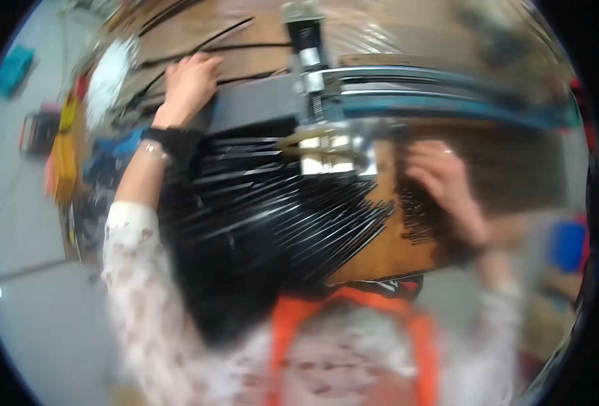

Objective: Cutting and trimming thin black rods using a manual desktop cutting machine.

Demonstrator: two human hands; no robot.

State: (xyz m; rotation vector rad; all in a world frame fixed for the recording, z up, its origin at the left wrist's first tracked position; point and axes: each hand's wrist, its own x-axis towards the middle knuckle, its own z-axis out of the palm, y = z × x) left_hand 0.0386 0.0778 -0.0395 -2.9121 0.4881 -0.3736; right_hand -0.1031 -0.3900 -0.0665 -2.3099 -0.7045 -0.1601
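My left hand (189, 84) reaches to the far left of the bench, fingers curled around a thin black tube (245, 78) that runs toward the machine. More black tubes (221, 34) lie just beyond it. A bundle of long, glossy black tubes (272, 216) fans out below, between my arms. In the middle stands a small machine (323, 149) with a bright metal plate and a yellowish hose. My right hand (441, 176) hovers to its right, blurred, fingers bent; whether anything is in them is hidden. Small dark pieces (416, 216) lie on the wood under it.
Metal rails (414, 76) with a blue edge extend right from the machine. A white bundle of strands (112, 81) lies at the left edge, near a yellow object (64, 166). A blue bin (569, 245) stands at the right. The wooden bench (374, 256) ends just before my body.
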